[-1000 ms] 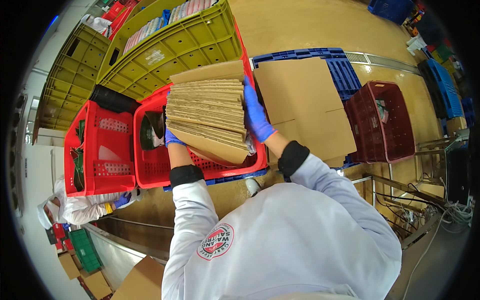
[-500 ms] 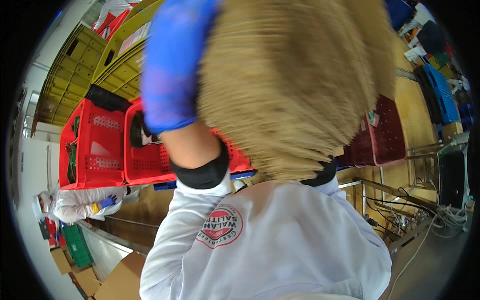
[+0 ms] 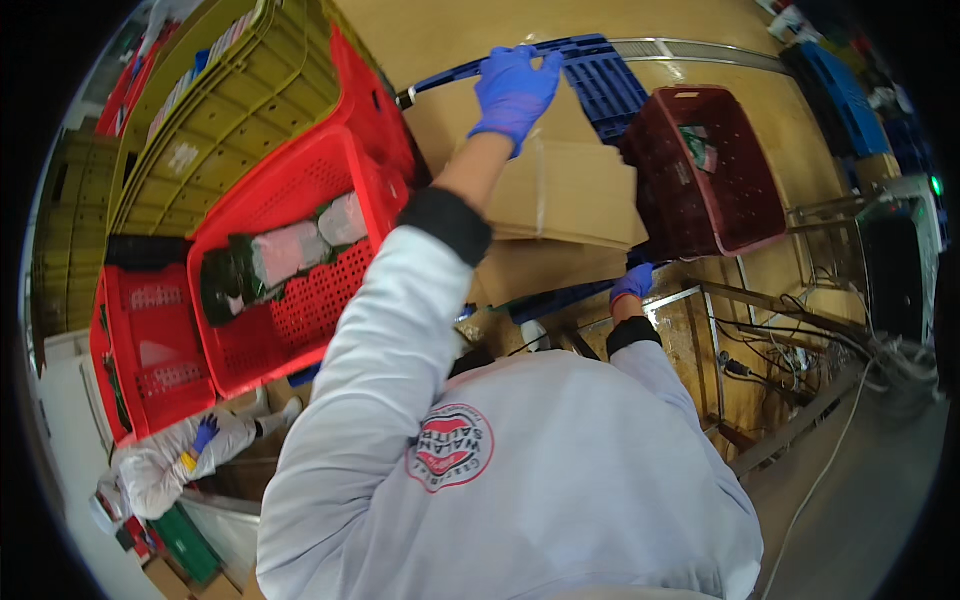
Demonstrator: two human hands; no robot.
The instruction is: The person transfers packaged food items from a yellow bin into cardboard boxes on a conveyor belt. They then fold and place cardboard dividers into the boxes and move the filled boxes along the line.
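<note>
A strapped bundle of flattened cardboard boxes point(image 3: 585, 190) lies low in front of me, on more brown cardboard point(image 3: 540, 270) over a blue pallet point(image 3: 605, 85). My left hand point(image 3: 515, 95), in a blue-purple glove, reaches to the bundle's far side, its fingers apart over the cardboard. My right hand point(image 3: 632, 285), gloved alike, is beside the bundle's near right corner. Its fingers look stretched out and only partly show; whether they touch the cardboard I cannot tell.
Left stand a red crate point(image 3: 285, 325) holding dark green and pale packs, another red crate point(image 3: 160, 340) and stacked yellow-green crates point(image 3: 235, 140). A maroon crate point(image 3: 750, 190) stands right. Metal frames with tangled cables point(image 3: 890, 355) are at the near right. A person in white point(image 3: 165, 470) is at far left.
The cardboard bundle, held up close before me earlier, has come down onto the cardboard on the pallet. My left hand now reaches over it; my right hand has come into sight by its corner.
</note>
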